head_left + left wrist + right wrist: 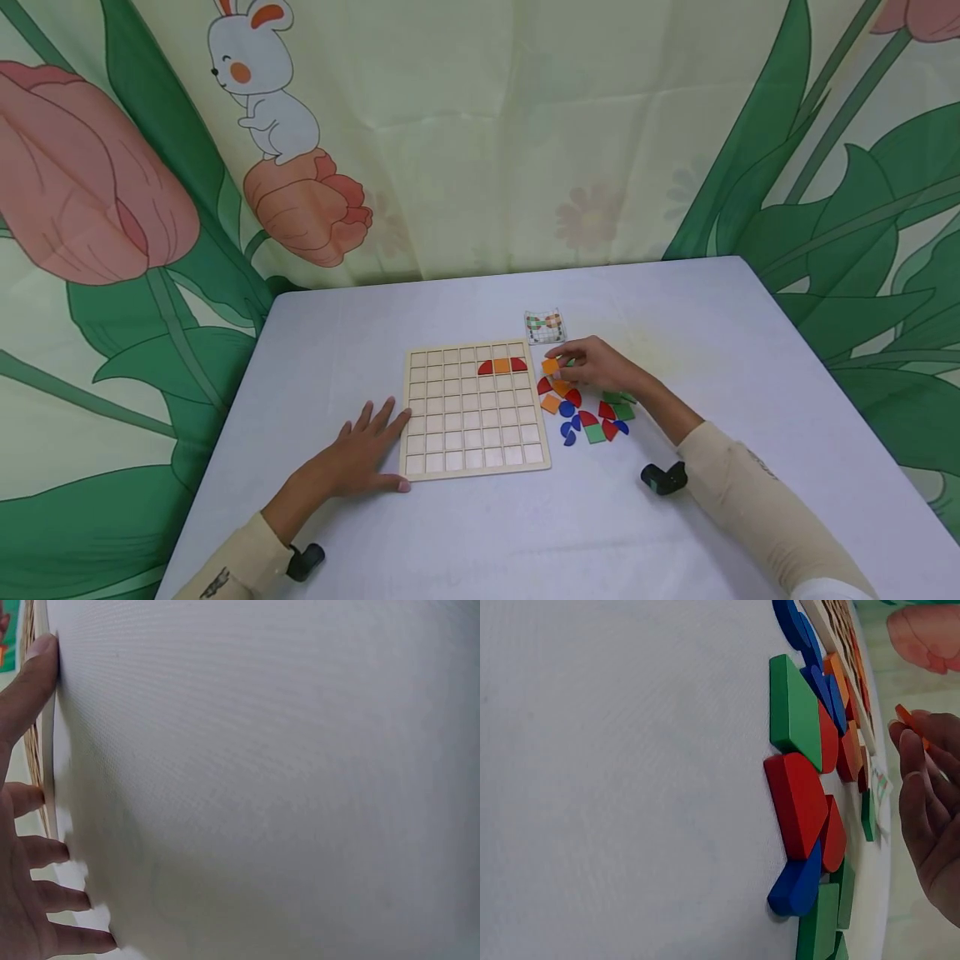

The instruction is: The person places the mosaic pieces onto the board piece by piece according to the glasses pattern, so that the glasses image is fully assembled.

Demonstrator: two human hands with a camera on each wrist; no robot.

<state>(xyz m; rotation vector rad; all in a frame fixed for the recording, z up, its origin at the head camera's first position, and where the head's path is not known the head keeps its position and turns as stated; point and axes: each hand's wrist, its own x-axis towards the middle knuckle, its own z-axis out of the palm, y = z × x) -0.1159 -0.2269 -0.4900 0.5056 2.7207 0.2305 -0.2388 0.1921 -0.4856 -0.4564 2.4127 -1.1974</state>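
Observation:
My right hand (592,364) pinches an orange square block (551,366) between thumb and fingers, beside the board's right edge. In the right wrist view this hand (934,802) is raised above the pieces. A wooden grid board (471,408) lies flat on the table. In its upper right cells sit a red quarter-round (486,367), an orange square (502,366) and another red quarter-round (518,364) in one row. My left hand (365,457) has its fingers spread, with fingertips and thumb touching the board's left edge.
Loose blocks lie right of the board: a blue piece (567,409), a green square (595,433), a red piece (607,410) and several others. Behind them is a small pattern card (544,327). A white cloth covers the table (360,333); a printed curtain (480,125) hangs behind.

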